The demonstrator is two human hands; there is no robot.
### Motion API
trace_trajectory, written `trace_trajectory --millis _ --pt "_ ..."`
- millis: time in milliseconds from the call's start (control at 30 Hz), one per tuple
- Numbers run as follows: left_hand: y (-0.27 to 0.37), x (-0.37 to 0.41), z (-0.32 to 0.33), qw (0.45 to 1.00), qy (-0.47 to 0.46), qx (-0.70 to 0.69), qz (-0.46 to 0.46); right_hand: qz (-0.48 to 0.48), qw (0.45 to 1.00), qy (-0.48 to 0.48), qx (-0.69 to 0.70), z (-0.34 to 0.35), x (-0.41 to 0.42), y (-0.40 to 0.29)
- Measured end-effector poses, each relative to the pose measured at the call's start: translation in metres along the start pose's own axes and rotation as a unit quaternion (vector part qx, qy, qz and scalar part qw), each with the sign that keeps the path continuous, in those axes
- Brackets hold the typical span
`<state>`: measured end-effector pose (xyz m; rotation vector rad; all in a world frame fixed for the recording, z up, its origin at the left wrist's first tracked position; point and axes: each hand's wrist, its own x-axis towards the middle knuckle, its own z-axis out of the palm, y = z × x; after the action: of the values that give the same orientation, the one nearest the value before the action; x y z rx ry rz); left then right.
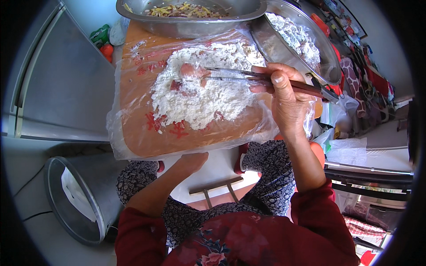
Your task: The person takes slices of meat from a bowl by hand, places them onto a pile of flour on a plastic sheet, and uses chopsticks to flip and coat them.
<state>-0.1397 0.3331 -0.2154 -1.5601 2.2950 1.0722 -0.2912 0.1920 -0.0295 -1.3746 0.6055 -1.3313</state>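
My right hand (pixel 288 89) grips a pair of dark-handled tongs (pixel 243 74) above a spread of white flour (pixel 209 99). At the tongs' tips is a reddish piece of what looks like raw meat (pixel 193 70), partly dusted with flour. A darker piece (pixel 175 85) sits in the flour beside it. Beneath the flour, a clear plastic sheet (pixel 139 109) with red printing covers a wooden tabletop (pixel 146 139). My left hand (pixel 194 162) is low at the near table edge; its fingers are hidden under the edge and plastic.
At the far edge stands a steel basin (pixel 189 25) holding yellow strips and bits in liquid. A tilted round steel pan (pixel 327 63) with flour-coated pieces (pixel 294 38) is at the right. A grey refrigerator (pixel 63 76) and a metal bin (pixel 100 189) are on the left.
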Motion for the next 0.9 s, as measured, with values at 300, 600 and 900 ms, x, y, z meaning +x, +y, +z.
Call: trace_trajectory --millis 300,600,900 --pt "-0.006 0.006 0.019 0.997 0.081 -0.015 0.007 -0.067 0.991 -0.044 -0.106 -0.006 -0.002 0.001" --pt "-0.002 0.003 0.005 0.999 0.036 0.034 0.012 0.068 0.997 0.0 0.042 -0.036 0.028 -0.007" --pt "-0.008 0.006 0.02 0.986 0.158 0.018 0.04 0.209 0.962 0.09 0.152 -0.058 0.031 0.021"
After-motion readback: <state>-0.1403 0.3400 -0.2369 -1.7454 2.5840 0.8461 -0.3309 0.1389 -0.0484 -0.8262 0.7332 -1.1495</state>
